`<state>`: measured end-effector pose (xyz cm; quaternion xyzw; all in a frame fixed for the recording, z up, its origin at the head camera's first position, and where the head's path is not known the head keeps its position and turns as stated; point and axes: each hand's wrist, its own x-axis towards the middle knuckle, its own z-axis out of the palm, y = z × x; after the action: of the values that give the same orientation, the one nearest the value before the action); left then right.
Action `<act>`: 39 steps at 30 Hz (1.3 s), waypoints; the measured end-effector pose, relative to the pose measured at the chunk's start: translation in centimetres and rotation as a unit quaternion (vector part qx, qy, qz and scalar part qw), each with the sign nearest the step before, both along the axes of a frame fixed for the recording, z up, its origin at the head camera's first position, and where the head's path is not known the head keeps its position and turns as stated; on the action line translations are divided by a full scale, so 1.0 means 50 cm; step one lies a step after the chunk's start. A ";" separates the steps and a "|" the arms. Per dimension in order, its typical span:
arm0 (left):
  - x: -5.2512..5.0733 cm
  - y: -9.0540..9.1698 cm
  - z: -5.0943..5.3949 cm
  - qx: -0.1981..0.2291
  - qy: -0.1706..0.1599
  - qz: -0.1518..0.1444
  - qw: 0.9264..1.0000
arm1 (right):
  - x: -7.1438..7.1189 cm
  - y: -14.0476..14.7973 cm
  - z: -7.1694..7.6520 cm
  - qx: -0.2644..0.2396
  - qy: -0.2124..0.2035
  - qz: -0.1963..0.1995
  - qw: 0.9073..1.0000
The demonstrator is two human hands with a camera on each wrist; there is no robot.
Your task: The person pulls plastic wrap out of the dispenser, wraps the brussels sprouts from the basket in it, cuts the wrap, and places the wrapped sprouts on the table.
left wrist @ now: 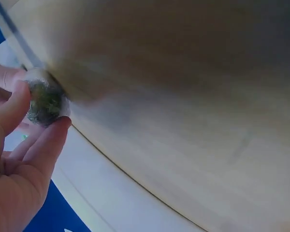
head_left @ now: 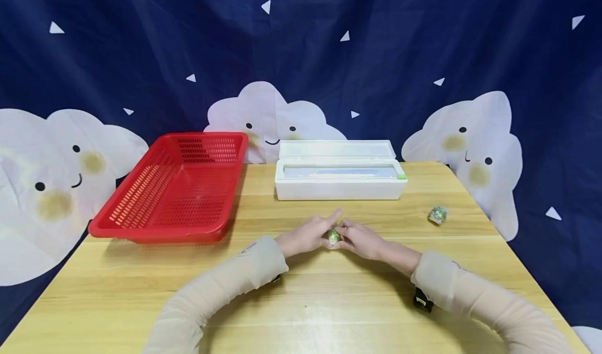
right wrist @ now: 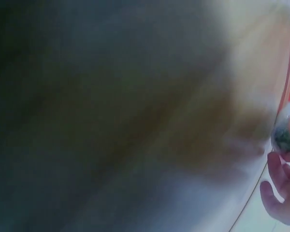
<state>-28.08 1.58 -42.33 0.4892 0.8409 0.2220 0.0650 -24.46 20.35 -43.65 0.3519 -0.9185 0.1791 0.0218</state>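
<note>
Above the wooden table, both hands meet at a small green bundle wrapped in clear film (head_left: 333, 237). The left hand (head_left: 308, 235) holds it from the left; in the left wrist view its thumb and fingers are around the bundle (left wrist: 44, 103). From the other side, the right hand (head_left: 364, 240) pinches the same bundle. In the right wrist view that hand (right wrist: 286, 186) is cut off by the frame edge, and part of the bundle (right wrist: 283, 133) shows. What exactly lies inside the film cannot be made out.
A similar wrapped green bundle (head_left: 438, 215) lies on the table (head_left: 301, 312) at the right. Behind the hands stands a long white cling film dispenser (head_left: 340, 190) with its lid raised. A red perforated plastic basket (head_left: 226, 207) is at the left.
</note>
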 end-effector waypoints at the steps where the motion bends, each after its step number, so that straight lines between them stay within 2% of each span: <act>1: 0.003 -0.003 -0.002 0.008 0.006 -0.009 1.000 | 0.002 -0.003 -0.002 0.007 0.020 -0.002 1.000; 3: 0.005 -0.007 -0.004 0.023 0.013 -0.019 0.999 | 0.004 -0.008 -0.002 0.005 0.035 -0.007 0.999; 6: 0.001 -0.008 -0.007 0.036 0.006 -0.011 0.999 | 0.002 -0.012 0.001 -0.016 0.029 -0.016 0.999; 10: -0.003 -0.006 -0.010 0.034 -0.013 0.018 0.999 | 0.000 -0.011 0.003 -0.053 -0.031 -0.028 0.998; 12: -0.001 -0.007 -0.012 0.032 -0.027 0.033 0.999 | 0.001 -0.012 -0.001 -0.066 -0.066 -0.031 0.995; 14: 0.003 -0.008 -0.014 0.033 -0.041 0.048 0.997 | 0.005 -0.015 -0.005 -0.074 -0.082 -0.033 0.993; 17: 0.012 -0.010 -0.018 0.036 -0.059 0.071 0.995 | 0.009 -0.023 -0.013 -0.067 -0.064 -0.033 0.995; 21: 0.015 -0.009 -0.018 0.044 -0.077 0.082 0.993 | 0.011 -0.030 -0.015 -0.063 -0.036 -0.030 0.997; 24: 0.008 -0.007 -0.013 0.044 -0.080 0.081 0.993 | 0.005 -0.031 -0.008 -0.069 -0.047 -0.026 0.996; 28: -0.004 -0.007 -0.005 0.035 -0.084 0.075 0.993 | -0.009 -0.029 0.003 -0.098 -0.097 -0.008 0.990; 31: -0.008 -0.011 -0.007 0.041 -0.128 0.066 0.989 | -0.016 -0.028 0.005 -0.109 -0.127 0.002 0.986; 35: -0.006 -0.022 -0.014 0.065 -0.200 0.058 0.976 | -0.011 -0.027 0.001 -0.088 -0.123 -0.010 0.988; 39: 0.001 -0.032 -0.017 0.070 -0.222 0.054 0.971 | -0.001 -0.027 0.001 -0.075 -0.110 -0.027 0.991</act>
<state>-28.05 -0.03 -43.16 0.3844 0.8132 0.3866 0.2038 -24.49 19.00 -43.59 0.3027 -0.9084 0.2843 -0.0488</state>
